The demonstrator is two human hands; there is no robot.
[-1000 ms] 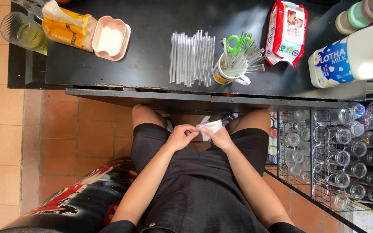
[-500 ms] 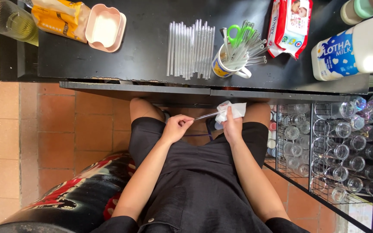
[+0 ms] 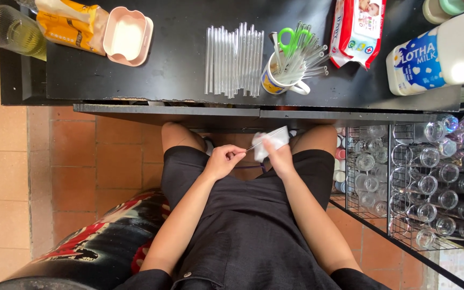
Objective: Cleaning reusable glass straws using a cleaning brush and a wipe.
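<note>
- The person is sitting in a black garment, forearms reaching forward over the lap, below the edge of the worktop (image 3: pixel 178 59).
- The left hand (image 3: pixel 222 161) is pinching one end of a thin clear straw (image 3: pixel 253 145) between closed fingertips, just above the knees.
- The right hand (image 3: pixel 276 154) is gripping a white wipe (image 3: pixel 270 140), wrapped around the far part of that straw; the two hands are sitting close together, nearly touching.
- The straw is slanting up from the left hand into the wipe, held in the air over the lap and not touching the worktop.
- To the right, a wire rack (image 3: pixel 404 177) is holding rows of clear glass jars.
- On the worktop, a row of clear straws (image 3: pixel 234 59) is lying side by side; just beside it a mug (image 3: pixel 276 81) is holding more straws and green-handled scissors (image 3: pixel 292 38).
- Further right, a pack of wet wipes (image 3: pixel 358 29) and a white milk jug (image 3: pixel 441 53) are lying near each other.
- At the far left, a pink dish (image 3: pixel 127 35), a yellow packet (image 3: pixel 68 24) and a drinking glass (image 3: pixel 12 31) are standing together.
</note>
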